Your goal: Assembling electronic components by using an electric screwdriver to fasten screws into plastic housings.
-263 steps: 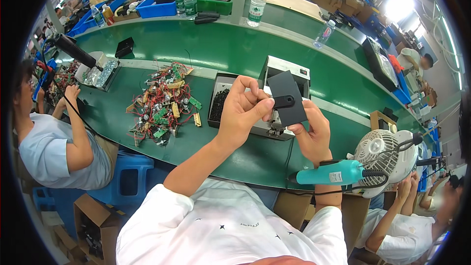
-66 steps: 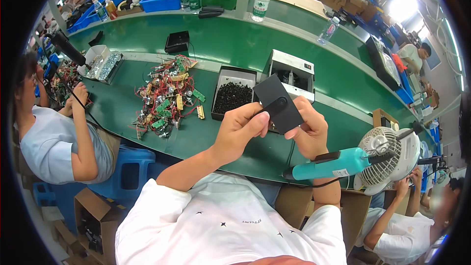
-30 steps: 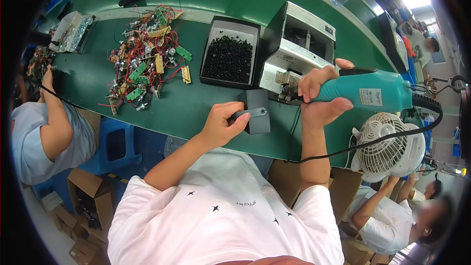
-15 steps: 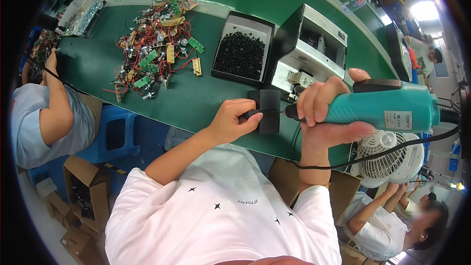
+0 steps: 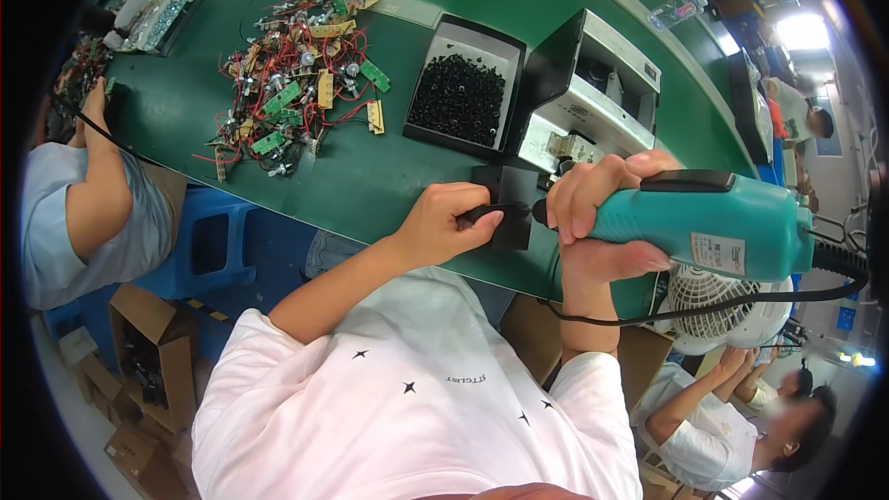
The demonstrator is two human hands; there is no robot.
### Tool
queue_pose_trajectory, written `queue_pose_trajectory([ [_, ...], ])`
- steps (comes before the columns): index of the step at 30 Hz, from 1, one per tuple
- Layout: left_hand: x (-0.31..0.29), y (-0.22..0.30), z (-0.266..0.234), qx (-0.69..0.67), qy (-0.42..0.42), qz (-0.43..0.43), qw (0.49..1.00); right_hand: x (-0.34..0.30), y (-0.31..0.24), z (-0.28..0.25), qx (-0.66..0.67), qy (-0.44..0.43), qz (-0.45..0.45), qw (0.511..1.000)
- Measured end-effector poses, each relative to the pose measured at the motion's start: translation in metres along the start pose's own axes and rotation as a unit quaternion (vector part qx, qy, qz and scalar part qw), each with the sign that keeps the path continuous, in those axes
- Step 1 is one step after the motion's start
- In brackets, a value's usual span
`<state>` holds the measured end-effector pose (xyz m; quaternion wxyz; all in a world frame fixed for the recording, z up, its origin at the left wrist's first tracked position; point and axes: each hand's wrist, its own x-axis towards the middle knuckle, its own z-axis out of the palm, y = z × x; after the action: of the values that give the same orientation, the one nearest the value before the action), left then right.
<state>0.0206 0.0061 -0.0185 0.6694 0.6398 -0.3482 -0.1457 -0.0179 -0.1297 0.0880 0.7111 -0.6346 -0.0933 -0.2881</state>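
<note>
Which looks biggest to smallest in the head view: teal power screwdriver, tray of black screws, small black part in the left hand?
1. teal power screwdriver, though it is nearest the camera, which inflates it.
2. tray of black screws.
3. small black part, pinched by the left hand.

We are looking at a factory assembly line: co-workers (image 5: 83, 213) are sitting along a long green bench (image 5: 370, 176) holding circuit boards (image 5: 296, 74) and a screw tray (image 5: 458, 88).
</note>
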Motion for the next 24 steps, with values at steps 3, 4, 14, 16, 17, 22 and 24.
queue_pose_trajectory([
  [3,-0.001,-0.006,-0.002,0.016,-0.006,0.017,1.0,0.002,0.002,-0.002,0.011,-0.012,-0.009,1.0],
  [4,-0.001,-0.008,-0.003,0.025,-0.009,0.025,0.999,0.002,0.002,-0.003,0.017,-0.018,-0.014,1.0],
  [14,-0.004,0.013,0.013,0.268,0.115,0.15,0.945,-0.005,-0.014,-0.001,0.102,0.002,-0.042,0.994],
  [16,-0.006,0.023,0.008,0.306,0.112,0.134,0.936,-0.009,-0.031,-0.009,0.184,0.014,-0.12,0.975],
  [17,-0.008,0.035,0.001,0.26,0.098,0.089,0.956,-0.01,-0.042,-0.017,0.179,0.009,-0.164,0.97],
  [22,-0.006,0.075,-0.023,0.067,0.046,-0.065,0.995,-0.025,-0.06,-0.031,0.135,0.065,-0.17,0.974],
  [24,0.0,0.078,-0.026,-0.033,0.04,-0.113,0.992,-0.03,-0.054,-0.04,0.133,0.058,-0.151,0.978],
])
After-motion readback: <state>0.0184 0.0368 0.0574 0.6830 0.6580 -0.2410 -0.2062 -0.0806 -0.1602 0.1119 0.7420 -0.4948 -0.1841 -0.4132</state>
